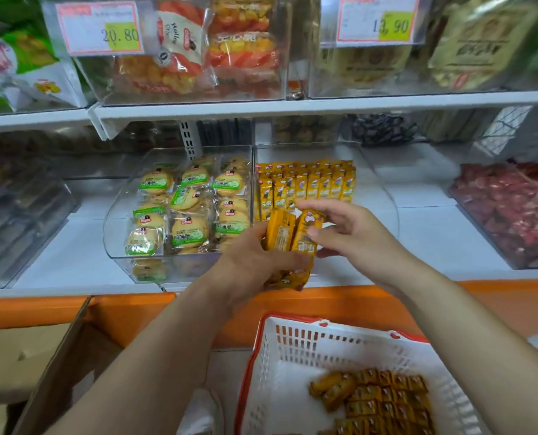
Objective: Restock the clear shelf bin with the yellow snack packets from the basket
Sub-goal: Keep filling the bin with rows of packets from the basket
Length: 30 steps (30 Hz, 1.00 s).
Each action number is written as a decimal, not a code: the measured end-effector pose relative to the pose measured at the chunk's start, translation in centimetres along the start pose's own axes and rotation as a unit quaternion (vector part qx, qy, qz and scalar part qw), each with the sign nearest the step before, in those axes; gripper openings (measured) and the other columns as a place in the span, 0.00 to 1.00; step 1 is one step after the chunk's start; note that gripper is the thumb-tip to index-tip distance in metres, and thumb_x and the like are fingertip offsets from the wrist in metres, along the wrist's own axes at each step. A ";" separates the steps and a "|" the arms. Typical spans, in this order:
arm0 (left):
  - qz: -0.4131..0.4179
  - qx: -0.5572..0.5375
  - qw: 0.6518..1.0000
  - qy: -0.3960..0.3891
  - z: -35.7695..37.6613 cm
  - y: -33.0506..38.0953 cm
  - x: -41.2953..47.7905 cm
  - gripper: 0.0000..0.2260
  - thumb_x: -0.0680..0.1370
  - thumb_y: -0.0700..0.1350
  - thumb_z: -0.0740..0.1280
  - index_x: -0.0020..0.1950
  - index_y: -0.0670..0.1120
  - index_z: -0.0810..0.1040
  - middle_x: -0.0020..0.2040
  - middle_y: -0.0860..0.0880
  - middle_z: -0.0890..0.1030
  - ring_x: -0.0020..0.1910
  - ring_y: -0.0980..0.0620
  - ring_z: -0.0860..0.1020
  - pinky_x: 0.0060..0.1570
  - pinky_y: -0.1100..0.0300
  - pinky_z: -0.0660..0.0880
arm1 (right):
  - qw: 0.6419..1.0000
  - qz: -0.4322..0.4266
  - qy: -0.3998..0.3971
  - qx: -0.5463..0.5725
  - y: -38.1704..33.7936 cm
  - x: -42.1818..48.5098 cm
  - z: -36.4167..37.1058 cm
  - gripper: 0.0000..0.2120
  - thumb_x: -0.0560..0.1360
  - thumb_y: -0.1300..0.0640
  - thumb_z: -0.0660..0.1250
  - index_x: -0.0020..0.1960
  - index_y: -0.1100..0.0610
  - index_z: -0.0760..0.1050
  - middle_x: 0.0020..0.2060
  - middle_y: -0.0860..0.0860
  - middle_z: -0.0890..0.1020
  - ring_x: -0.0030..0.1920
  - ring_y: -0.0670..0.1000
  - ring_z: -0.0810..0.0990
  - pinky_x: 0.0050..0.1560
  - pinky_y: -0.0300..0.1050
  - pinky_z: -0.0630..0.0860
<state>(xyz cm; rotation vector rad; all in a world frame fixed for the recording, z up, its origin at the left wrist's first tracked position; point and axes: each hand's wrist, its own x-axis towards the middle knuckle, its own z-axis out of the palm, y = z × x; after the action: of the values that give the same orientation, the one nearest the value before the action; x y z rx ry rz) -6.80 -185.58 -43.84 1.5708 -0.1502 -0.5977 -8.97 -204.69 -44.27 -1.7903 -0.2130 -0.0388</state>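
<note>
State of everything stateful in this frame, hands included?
left hand: grips a bundle of yellow packets
right hand: pinches the bundle's rightmost packet
clear bin: open-topped, partly filled
binned packets: upright in rows at the back
basket: partly full, loose packets lying inside
cardboard box: flap open

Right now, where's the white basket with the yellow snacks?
In the head view, the white basket sits at the bottom right, below the orange shelf edge, right of the cardboard box.
</note>
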 end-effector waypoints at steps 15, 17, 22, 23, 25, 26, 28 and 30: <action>0.064 -0.032 0.991 0.111 0.8 -0.1 0.4 0.16 0.72 0.39 0.78 0.58 0.41 0.80 0.49 0.42 0.86 0.46 0.45 0.86 0.43 0.58 0.82 | 0.991 0.100 0.010 0.091 1.2 -3.4 0.7 0.33 0.64 0.58 0.80 0.65 0.42 0.73 0.50 0.47 0.84 0.39 0.50 0.84 0.40 0.37 0.77; 0.065 -0.055 0.992 0.098 0.6 0.0 0.2 0.16 0.73 0.39 0.77 0.59 0.40 0.80 0.50 0.42 0.86 0.45 0.47 0.86 0.41 0.60 0.82 | 0.991 0.100 -0.005 0.091 1.2 -3.3 0.7 0.40 0.69 0.63 0.78 0.72 0.37 0.67 0.54 0.49 0.82 0.38 0.51 0.84 0.43 0.37 0.77; 0.028 -0.126 0.990 0.064 0.2 0.6 0.2 0.08 0.79 0.39 0.70 0.58 0.40 0.79 0.52 0.40 0.87 0.46 0.44 0.87 0.37 0.58 0.82 | 0.990 0.073 0.027 0.115 1.0 -2.2 1.4 0.33 0.73 0.65 0.73 0.68 0.35 0.72 0.52 0.48 0.83 0.46 0.52 0.85 0.47 0.46 0.79; 0.015 -0.137 0.988 0.065 0.1 0.6 0.2 0.08 0.80 0.37 0.69 0.58 0.39 0.79 0.53 0.39 0.86 0.48 0.42 0.86 0.38 0.56 0.82 | 0.988 0.072 0.048 0.128 1.0 -1.9 1.5 0.30 0.73 0.65 0.74 0.65 0.36 0.74 0.53 0.50 0.83 0.49 0.54 0.85 0.48 0.49 0.79; 0.018 -0.115 0.991 0.068 -0.2 0.5 0.2 0.08 0.80 0.37 0.68 0.59 0.40 0.78 0.54 0.41 0.85 0.49 0.44 0.86 0.43 0.54 0.82 | 0.981 0.070 0.091 0.158 1.1 -1.2 1.5 0.26 0.72 0.64 0.74 0.61 0.37 0.76 0.48 0.49 0.85 0.48 0.53 0.85 0.48 0.51 0.78; 0.037 -0.068 0.994 0.077 -0.3 0.3 0.2 0.11 0.80 0.39 0.70 0.62 0.42 0.77 0.54 0.43 0.85 0.49 0.46 0.86 0.45 0.55 0.83 | 0.977 0.072 0.106 0.169 1.1 -0.8 1.4 0.25 0.72 0.64 0.75 0.60 0.38 0.76 0.46 0.47 0.85 0.48 0.53 0.85 0.48 0.53 0.79; 0.079 0.041 0.991 0.105 -0.6 0.0 0.0 0.21 0.77 0.43 0.75 0.69 0.47 0.74 0.54 0.46 0.84 0.48 0.50 0.85 0.42 0.61 0.82 | 0.972 0.073 0.125 0.185 1.2 0.0 1.0 0.25 0.71 0.65 0.75 0.61 0.42 0.75 0.45 0.48 0.85 0.48 0.56 0.86 0.47 0.55 0.81; 0.093 0.076 0.982 0.147 -0.9 0.0 0.0 0.29 0.73 0.45 0.78 0.71 0.52 0.72 0.56 0.48 0.81 0.48 0.50 0.84 0.38 0.63 0.82 | 0.972 0.069 0.141 0.174 1.3 1.1 0.4 0.25 0.71 0.67 0.74 0.61 0.46 0.73 0.45 0.52 0.84 0.46 0.56 0.85 0.45 0.53 0.81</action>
<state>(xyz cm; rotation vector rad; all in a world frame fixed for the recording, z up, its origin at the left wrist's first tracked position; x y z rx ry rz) -6.41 -184.78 -43.90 1.7515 -0.1204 -0.2066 -7.66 -204.48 -45.45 -1.4260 0.1056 -0.1479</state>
